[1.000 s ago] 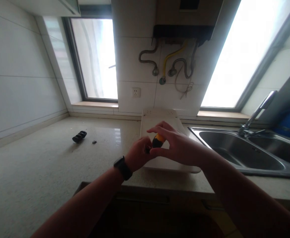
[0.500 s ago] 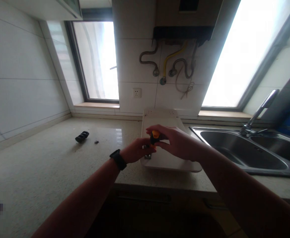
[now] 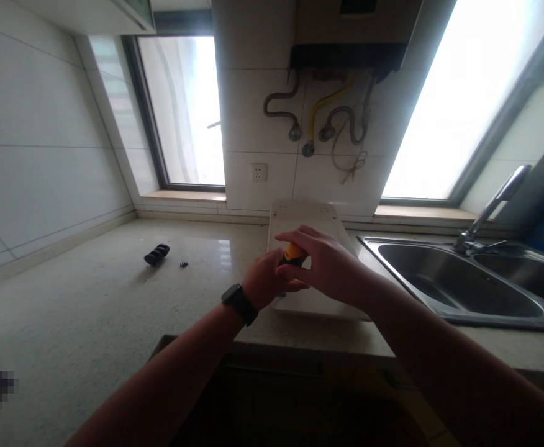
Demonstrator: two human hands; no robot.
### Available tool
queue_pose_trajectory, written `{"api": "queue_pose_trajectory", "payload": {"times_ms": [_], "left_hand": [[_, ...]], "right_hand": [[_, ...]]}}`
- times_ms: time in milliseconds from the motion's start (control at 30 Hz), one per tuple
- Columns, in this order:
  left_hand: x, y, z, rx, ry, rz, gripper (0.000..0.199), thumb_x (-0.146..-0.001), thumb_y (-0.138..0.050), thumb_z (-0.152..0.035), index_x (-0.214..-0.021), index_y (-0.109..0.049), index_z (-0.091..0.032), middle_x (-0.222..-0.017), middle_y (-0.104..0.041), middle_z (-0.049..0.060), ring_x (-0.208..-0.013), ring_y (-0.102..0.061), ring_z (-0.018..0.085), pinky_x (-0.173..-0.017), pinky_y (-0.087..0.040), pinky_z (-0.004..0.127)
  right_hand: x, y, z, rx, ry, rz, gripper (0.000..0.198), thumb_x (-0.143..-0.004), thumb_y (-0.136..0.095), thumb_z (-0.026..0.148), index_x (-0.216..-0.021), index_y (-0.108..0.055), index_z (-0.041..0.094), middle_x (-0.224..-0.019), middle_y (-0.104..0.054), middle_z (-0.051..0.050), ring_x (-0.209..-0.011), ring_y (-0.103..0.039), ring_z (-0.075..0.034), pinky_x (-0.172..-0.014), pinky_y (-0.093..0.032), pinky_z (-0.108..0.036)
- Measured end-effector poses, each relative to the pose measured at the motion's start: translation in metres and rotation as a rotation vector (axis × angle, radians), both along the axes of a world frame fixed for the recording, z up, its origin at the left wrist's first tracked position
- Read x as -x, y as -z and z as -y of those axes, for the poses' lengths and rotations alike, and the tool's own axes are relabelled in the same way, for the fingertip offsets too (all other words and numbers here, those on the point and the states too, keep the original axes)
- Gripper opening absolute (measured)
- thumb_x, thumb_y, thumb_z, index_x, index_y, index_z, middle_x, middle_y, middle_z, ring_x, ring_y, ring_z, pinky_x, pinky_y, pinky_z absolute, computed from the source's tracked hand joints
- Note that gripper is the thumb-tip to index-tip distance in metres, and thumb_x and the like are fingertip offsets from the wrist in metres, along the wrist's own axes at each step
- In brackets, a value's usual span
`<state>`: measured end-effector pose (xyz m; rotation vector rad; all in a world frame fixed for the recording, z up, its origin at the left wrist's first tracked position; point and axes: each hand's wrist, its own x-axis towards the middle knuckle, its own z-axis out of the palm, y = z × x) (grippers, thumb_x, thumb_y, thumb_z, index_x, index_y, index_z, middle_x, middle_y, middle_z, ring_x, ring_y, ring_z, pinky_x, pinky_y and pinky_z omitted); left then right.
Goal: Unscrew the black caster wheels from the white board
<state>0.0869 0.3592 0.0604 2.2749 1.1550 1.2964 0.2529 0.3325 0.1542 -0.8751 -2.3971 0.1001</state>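
Note:
A screwdriver (image 3: 293, 251) with an orange and black handle stands over the near left corner of a pale, flat panel with rounded corners (image 3: 328, 302). My right hand (image 3: 325, 261) is closed around the top of its handle from the right. Lower down, my left hand (image 3: 265, 279), below a black wristwatch, has its fingers closed about the same tool. Both hands hide the shaft and tip. Only a sliver of a small metal fitting shows under my left fingers. On the counter (image 3: 207, 298) to the left lie a black ridged object (image 3: 156, 254) and a little cluster of dark screws (image 3: 184, 264).
A steel double sink (image 3: 458, 279) with a tall faucet (image 3: 495, 205) is set in the counter on the right. Behind the panel are a tiled wall, a socket (image 3: 259, 172) and hoses (image 3: 332, 118) under a wall-mounted heater. The counter's front edge runs just before the panel.
My left hand has shifted right and closed in farther under the screwdriver, covering most of the metal fitting. The screwdriver handle has tilted slightly. The view has moved a little.

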Motion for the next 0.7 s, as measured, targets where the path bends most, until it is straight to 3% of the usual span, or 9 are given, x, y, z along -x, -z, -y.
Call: {"api": "queue_pose_trajectory", "payload": {"times_ms": [100, 233, 333, 433, 600, 700], "left_hand": [[0.006, 0.001, -0.001, -0.016, 0.054, -0.019, 0.054, -0.073, -0.085, -0.044, -0.116, -0.064, -0.019, -0.104, -0.071, 0.008, -0.094, -0.066, 0.025, -0.085, -0.053, 0.039], [0.019, 0.000, -0.001, 0.029, 0.206, -0.009, 0.035, -0.087, -0.074, -0.037, -0.117, -0.066, -0.020, -0.108, -0.071, 0.007, -0.094, -0.066, 0.021, -0.087, -0.052, 0.037], [0.028, 0.002, -0.004, 0.049, 0.255, 0.004, 0.031, -0.089, -0.071, -0.034, -0.116, -0.067, -0.019, -0.109, -0.071, 0.007, -0.097, -0.065, 0.021, -0.089, -0.051, 0.036], [0.031, 0.006, -0.005, 0.071, 0.233, 0.012, 0.027, -0.089, -0.071, -0.035, -0.110, -0.070, -0.019, -0.106, -0.072, 0.006, -0.094, -0.065, 0.020, -0.087, -0.050, 0.034], [0.024, 0.008, -0.001, 0.111, 0.112, 0.033, 0.024, -0.085, -0.076, -0.037, -0.098, -0.072, -0.018, -0.092, -0.073, 0.003, -0.080, -0.064, 0.017, -0.075, -0.047, 0.030], [0.020, 0.007, 0.001, 0.129, 0.083, 0.043, 0.024, -0.083, -0.079, -0.037, -0.096, -0.073, -0.018, -0.092, -0.074, 0.003, -0.079, -0.065, 0.017, -0.073, -0.047, 0.030]], "right_hand": [[-0.002, 0.001, -0.001, -0.004, 0.024, -0.101, 0.052, -0.081, -0.079, 0.023, -0.131, -0.064, 0.020, -0.111, -0.071, -0.008, -0.096, -0.069, -0.022, -0.089, -0.055, -0.038], [-0.005, 0.003, -0.001, 0.076, -0.035, -0.164, 0.056, -0.084, -0.071, 0.018, -0.139, -0.059, 0.019, -0.124, -0.071, -0.010, -0.104, -0.071, -0.022, -0.092, -0.057, -0.038], [-0.007, 0.005, 0.000, 0.099, -0.088, -0.145, 0.060, -0.087, -0.065, 0.018, -0.146, -0.051, 0.023, -0.131, -0.068, -0.009, -0.112, -0.069, -0.022, -0.096, -0.057, -0.039], [-0.006, 0.007, 0.000, 0.069, -0.061, -0.161, 0.067, -0.085, -0.066, 0.018, -0.148, -0.044, 0.023, -0.128, -0.069, -0.010, -0.111, -0.069, -0.023, -0.094, -0.057, -0.039], [-0.002, 0.010, -0.002, -0.088, 0.050, -0.176, 0.034, -0.088, -0.071, 0.034, -0.118, -0.064, 0.018, -0.113, -0.069, -0.009, -0.094, -0.069, -0.021, -0.082, -0.057, -0.036], [-0.002, 0.008, -0.002, -0.178, 0.078, -0.158, 0.027, -0.088, -0.074, 0.032, -0.110, -0.070, 0.018, -0.102, -0.070, -0.006, -0.088, -0.067, -0.018, -0.080, -0.054, -0.034]]}}
